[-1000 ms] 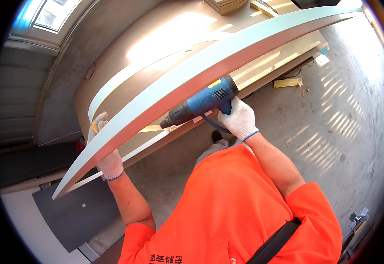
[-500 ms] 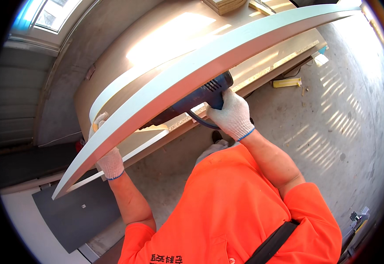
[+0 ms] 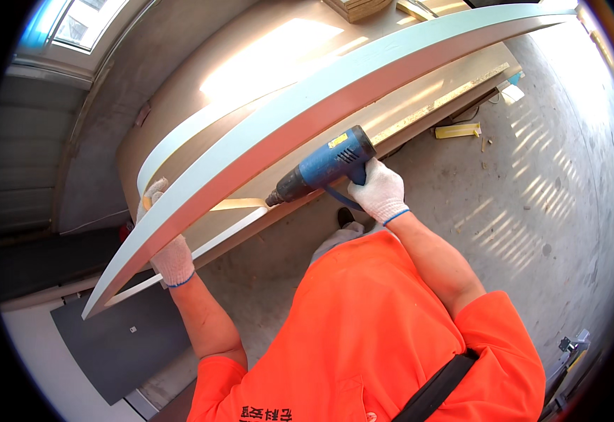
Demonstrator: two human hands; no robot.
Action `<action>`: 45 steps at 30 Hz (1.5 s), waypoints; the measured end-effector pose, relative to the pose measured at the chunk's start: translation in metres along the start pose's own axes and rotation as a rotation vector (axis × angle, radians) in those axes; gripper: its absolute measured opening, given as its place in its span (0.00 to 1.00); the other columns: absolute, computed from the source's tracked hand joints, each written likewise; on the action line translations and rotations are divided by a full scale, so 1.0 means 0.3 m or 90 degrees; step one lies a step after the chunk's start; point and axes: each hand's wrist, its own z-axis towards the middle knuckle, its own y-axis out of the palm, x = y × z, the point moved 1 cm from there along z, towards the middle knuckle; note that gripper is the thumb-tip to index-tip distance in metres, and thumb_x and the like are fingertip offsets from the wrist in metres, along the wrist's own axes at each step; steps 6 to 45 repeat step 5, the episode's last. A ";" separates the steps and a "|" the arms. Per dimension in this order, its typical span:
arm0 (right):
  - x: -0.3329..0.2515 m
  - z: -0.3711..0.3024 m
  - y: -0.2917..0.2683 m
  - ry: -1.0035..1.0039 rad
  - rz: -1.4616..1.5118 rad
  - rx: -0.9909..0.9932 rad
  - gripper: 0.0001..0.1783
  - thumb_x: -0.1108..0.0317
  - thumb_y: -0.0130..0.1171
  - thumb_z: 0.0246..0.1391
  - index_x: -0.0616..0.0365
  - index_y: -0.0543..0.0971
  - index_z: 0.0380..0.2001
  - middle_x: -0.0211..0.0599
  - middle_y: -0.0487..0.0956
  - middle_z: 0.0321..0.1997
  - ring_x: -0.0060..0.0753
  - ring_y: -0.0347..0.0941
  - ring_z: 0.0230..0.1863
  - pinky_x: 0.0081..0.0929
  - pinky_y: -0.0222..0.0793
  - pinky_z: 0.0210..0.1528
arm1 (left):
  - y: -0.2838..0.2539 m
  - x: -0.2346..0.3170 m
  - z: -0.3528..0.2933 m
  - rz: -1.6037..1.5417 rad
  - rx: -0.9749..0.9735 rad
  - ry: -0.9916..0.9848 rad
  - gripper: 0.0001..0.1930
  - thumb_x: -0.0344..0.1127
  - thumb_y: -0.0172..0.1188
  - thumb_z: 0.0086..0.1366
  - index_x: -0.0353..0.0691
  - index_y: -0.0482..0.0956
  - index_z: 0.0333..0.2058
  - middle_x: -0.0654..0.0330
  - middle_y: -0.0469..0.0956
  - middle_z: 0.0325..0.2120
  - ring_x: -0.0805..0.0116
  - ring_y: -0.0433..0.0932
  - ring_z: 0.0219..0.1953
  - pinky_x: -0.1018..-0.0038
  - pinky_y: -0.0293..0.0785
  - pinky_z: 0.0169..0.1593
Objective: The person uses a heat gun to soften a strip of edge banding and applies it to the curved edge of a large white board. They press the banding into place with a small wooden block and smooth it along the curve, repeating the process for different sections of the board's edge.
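Observation:
A long curved board (image 3: pixel 279 133), pale on its upper face with a pinkish edge, stretches from lower left to upper right before me. My right hand (image 3: pixel 379 191), in a white knit glove, is closed round the handle of a blue heat gun (image 3: pixel 328 160). Its dark nozzle points left toward a thin white strip with a yellowish side (image 3: pixel 240 205). My left hand (image 3: pixel 174 261), gloved too, reaches behind the board's left part. Its fingertips show past the far edge, bent round a thin white strip (image 3: pixel 173 144); the board hides its middle.
Under the board lies a brown worktable (image 3: pixel 180 91) with a chipboard front edge. Wood pieces (image 3: pixel 352 8) are stacked at its far side. A yellow object (image 3: pixel 457 131) lies on the concrete floor at right. A dark grey panel (image 3: pixel 124 344) is at lower left.
The heat gun has come out from behind the board, toward me and slightly right, so its body and nozzle now show. My left hand has barely shifted.

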 end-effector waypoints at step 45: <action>0.040 0.002 0.039 0.002 -0.029 -0.008 0.23 0.58 0.69 0.46 0.59 0.80 0.43 0.55 0.86 0.43 0.62 0.85 0.44 0.54 0.81 0.49 | -0.008 0.007 -0.005 0.028 0.007 -0.007 0.18 0.40 0.56 0.82 0.30 0.83 0.56 0.50 0.86 0.51 0.63 0.84 0.54 0.68 0.79 0.61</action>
